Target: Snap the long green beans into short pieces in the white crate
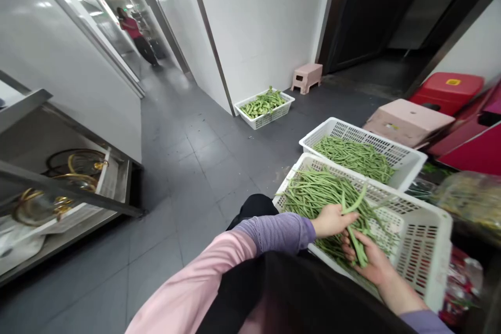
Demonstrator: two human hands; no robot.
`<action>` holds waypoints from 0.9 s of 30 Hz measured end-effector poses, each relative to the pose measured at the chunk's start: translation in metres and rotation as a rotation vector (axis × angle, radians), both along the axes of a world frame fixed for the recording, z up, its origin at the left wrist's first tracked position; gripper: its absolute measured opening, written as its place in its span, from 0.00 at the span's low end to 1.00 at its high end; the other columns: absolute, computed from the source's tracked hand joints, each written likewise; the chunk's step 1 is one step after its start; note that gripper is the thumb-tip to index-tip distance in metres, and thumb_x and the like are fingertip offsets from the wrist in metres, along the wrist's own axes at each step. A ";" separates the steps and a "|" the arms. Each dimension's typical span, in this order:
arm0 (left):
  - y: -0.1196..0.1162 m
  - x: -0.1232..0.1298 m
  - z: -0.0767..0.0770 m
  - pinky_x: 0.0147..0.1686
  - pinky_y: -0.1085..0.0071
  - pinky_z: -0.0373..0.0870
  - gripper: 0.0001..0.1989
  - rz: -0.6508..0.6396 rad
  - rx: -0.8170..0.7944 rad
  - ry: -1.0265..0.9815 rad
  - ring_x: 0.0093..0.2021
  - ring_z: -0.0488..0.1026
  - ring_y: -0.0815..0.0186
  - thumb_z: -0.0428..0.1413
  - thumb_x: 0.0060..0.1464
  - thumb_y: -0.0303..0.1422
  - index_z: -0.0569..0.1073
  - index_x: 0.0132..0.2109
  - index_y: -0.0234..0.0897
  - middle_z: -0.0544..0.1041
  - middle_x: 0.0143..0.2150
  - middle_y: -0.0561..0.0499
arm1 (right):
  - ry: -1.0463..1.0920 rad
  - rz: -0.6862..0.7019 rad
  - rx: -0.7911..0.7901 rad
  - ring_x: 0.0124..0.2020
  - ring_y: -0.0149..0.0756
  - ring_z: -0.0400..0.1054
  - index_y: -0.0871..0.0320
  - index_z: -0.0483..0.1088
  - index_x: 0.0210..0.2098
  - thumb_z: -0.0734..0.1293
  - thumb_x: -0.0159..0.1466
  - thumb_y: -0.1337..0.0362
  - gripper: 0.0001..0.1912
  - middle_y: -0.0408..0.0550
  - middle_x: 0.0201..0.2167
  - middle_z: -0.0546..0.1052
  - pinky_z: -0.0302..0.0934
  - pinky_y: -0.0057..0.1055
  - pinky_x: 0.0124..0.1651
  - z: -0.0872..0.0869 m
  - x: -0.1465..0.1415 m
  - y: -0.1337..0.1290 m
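My left hand (332, 220), in a purple striped sleeve cuff, is closed with thumb and fingers on a pale green bean (357, 201) whose end sticks up past the fingers. Just below it, my right hand (371, 260) is curled around a few thicker green beans (359, 250) lying across its palm. Both hands are over a white plastic basket (417, 206). Long green beans (313, 190) are heaped in the basket's left part, and its slatted bottom shows toward the right.
Behind stands a second white basket (407, 159) of thin green beans. A third basket (256, 124) with chunkier green pods sits by the wall. Around are a pink stool (307, 77), a pink box (415, 120), a red bin (450, 88) and a metal shelf (129, 182). A person (133, 31) stands down the corridor.
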State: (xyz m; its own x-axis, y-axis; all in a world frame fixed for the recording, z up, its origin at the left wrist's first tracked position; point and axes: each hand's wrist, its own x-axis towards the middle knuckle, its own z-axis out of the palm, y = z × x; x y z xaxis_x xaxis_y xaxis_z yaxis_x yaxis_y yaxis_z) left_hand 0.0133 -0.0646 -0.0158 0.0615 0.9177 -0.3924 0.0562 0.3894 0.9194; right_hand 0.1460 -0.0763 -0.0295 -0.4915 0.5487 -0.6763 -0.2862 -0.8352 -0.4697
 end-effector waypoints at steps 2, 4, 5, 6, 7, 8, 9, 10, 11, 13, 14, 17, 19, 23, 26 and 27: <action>0.007 -0.003 -0.002 0.26 0.77 0.66 0.09 0.127 -0.037 -0.078 0.24 0.67 0.75 0.58 0.57 0.34 0.75 0.39 0.32 0.71 0.26 0.56 | 0.070 -0.051 -0.080 0.11 0.21 0.52 0.59 0.67 0.30 0.76 0.51 0.61 0.15 0.34 0.14 0.61 0.50 0.19 0.12 0.011 -0.005 -0.005; 0.011 -0.005 -0.001 0.22 0.79 0.60 0.07 0.153 -0.050 -0.128 0.22 0.63 0.77 0.60 0.54 0.33 0.74 0.35 0.32 0.69 0.24 0.57 | 0.071 -0.077 -0.095 0.11 0.20 0.50 0.58 0.67 0.31 0.78 0.50 0.60 0.18 0.32 0.14 0.58 0.49 0.18 0.12 0.018 -0.006 -0.007; 0.012 -0.007 0.000 0.20 0.79 0.56 0.09 0.136 -0.087 -0.159 0.20 0.59 0.77 0.62 0.53 0.34 0.72 0.34 0.32 0.66 0.22 0.58 | 0.046 -0.072 -0.091 0.11 0.20 0.51 0.58 0.67 0.31 0.79 0.48 0.60 0.19 0.32 0.14 0.59 0.50 0.18 0.12 0.019 -0.006 -0.006; 0.012 -0.009 0.003 0.17 0.79 0.51 0.11 0.111 -0.141 -0.202 0.18 0.56 0.77 0.63 0.52 0.36 0.71 0.33 0.33 0.63 0.19 0.60 | 0.019 -0.058 -0.085 0.12 0.20 0.52 0.59 0.67 0.30 0.80 0.46 0.61 0.20 0.33 0.15 0.60 0.50 0.19 0.13 0.021 -0.005 -0.006; 0.014 -0.012 0.006 0.15 0.78 0.46 0.14 0.089 -0.198 -0.254 0.16 0.52 0.77 0.64 0.50 0.39 0.69 0.31 0.35 0.60 0.17 0.61 | -0.004 -0.043 -0.076 0.12 0.20 0.53 0.59 0.67 0.29 0.80 0.45 0.62 0.20 0.34 0.16 0.61 0.51 0.19 0.13 0.022 -0.004 -0.006; 0.015 -0.015 0.010 0.15 0.77 0.42 0.17 0.081 -0.239 -0.308 0.15 0.50 0.78 0.64 0.50 0.41 0.67 0.30 0.36 0.58 0.16 0.62 | -0.018 -0.030 -0.068 0.12 0.20 0.53 0.59 0.67 0.29 0.80 0.44 0.62 0.21 0.34 0.16 0.62 0.51 0.19 0.13 0.022 -0.003 -0.007; 0.018 -0.019 0.014 0.15 0.77 0.40 0.19 0.087 -0.260 -0.359 0.14 0.48 0.78 0.64 0.49 0.43 0.65 0.29 0.36 0.56 0.16 0.63 | -0.026 -0.022 -0.063 0.13 0.20 0.53 0.59 0.67 0.29 0.80 0.44 0.62 0.20 0.35 0.17 0.62 0.51 0.19 0.13 0.023 -0.002 -0.007; 0.021 -0.023 0.018 0.15 0.78 0.39 0.20 0.104 -0.264 -0.401 0.14 0.47 0.79 0.64 0.50 0.44 0.64 0.29 0.36 0.56 0.16 0.63 | -0.028 -0.019 -0.059 0.13 0.20 0.53 0.59 0.67 0.29 0.79 0.45 0.62 0.20 0.35 0.17 0.62 0.50 0.19 0.12 0.023 0.000 -0.008; 0.025 -0.028 0.021 0.15 0.78 0.39 0.20 0.122 -0.258 -0.430 0.14 0.47 0.79 0.63 0.51 0.45 0.64 0.29 0.36 0.56 0.17 0.63 | -0.029 -0.024 -0.056 0.12 0.20 0.52 0.59 0.66 0.29 0.79 0.45 0.61 0.20 0.35 0.16 0.61 0.50 0.19 0.12 0.024 0.001 -0.009; 0.032 -0.035 0.026 0.14 0.78 0.39 0.18 0.137 -0.237 -0.466 0.13 0.46 0.80 0.60 0.54 0.45 0.66 0.30 0.35 0.58 0.18 0.62 | -0.029 -0.048 -0.058 0.12 0.20 0.51 0.58 0.65 0.29 0.78 0.46 0.61 0.20 0.34 0.16 0.60 0.49 0.19 0.12 0.025 0.003 -0.010; 0.034 -0.037 0.028 0.14 0.78 0.39 0.18 0.133 -0.226 -0.481 0.13 0.46 0.80 0.60 0.54 0.45 0.67 0.31 0.35 0.59 0.18 0.61 | -0.023 -0.067 -0.063 0.12 0.20 0.51 0.58 0.64 0.29 0.78 0.46 0.61 0.20 0.34 0.16 0.59 0.49 0.19 0.11 0.026 0.005 -0.010; 0.039 -0.039 0.031 0.14 0.77 0.40 0.16 0.143 -0.175 -0.492 0.13 0.46 0.80 0.59 0.54 0.43 0.67 0.31 0.35 0.63 0.20 0.60 | 0.018 -0.159 -0.070 0.12 0.20 0.50 0.57 0.60 0.27 0.78 0.46 0.63 0.21 0.33 0.16 0.58 0.49 0.18 0.11 0.031 0.010 -0.010; 0.037 -0.037 0.033 0.15 0.77 0.42 0.14 0.183 -0.133 -0.432 0.14 0.47 0.80 0.59 0.54 0.39 0.65 0.31 0.36 0.65 0.21 0.60 | 0.039 -0.241 -0.074 0.12 0.20 0.51 0.56 0.59 0.27 0.77 0.48 0.64 0.21 0.33 0.17 0.58 0.50 0.18 0.11 0.034 0.013 -0.006; 0.021 -0.026 0.040 0.21 0.76 0.55 0.09 0.173 0.071 -0.099 0.18 0.57 0.76 0.57 0.56 0.32 0.65 0.31 0.36 0.66 0.21 0.58 | 0.011 -0.371 -0.071 0.12 0.21 0.54 0.56 0.58 0.28 0.72 0.53 0.67 0.15 0.34 0.16 0.60 0.53 0.17 0.12 0.030 0.020 0.008; 0.002 -0.015 0.044 0.32 0.74 0.64 0.08 0.011 0.285 0.112 0.27 0.65 0.73 0.60 0.52 0.31 0.68 0.29 0.35 0.69 0.25 0.56 | -0.116 -0.421 0.035 0.11 0.22 0.56 0.56 0.57 0.25 0.70 0.55 0.68 0.15 0.35 0.15 0.61 0.54 0.17 0.12 0.012 0.026 0.017; -0.003 -0.012 0.044 0.35 0.73 0.65 0.08 -0.035 0.328 0.130 0.29 0.67 0.72 0.61 0.51 0.30 0.69 0.30 0.36 0.70 0.26 0.56 | -0.172 -0.407 0.094 0.12 0.23 0.58 0.56 0.58 0.24 0.70 0.55 0.69 0.14 0.36 0.14 0.62 0.56 0.17 0.13 0.005 0.027 0.017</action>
State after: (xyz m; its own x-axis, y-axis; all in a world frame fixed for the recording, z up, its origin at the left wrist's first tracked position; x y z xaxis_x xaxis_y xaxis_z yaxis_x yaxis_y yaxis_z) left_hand 0.0011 -0.0672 0.0278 0.0644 0.9944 -0.0840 0.1888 0.0705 0.9795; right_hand 0.1731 -0.0592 -0.0240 -0.1075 0.7373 -0.6670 -0.4934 -0.6220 -0.6080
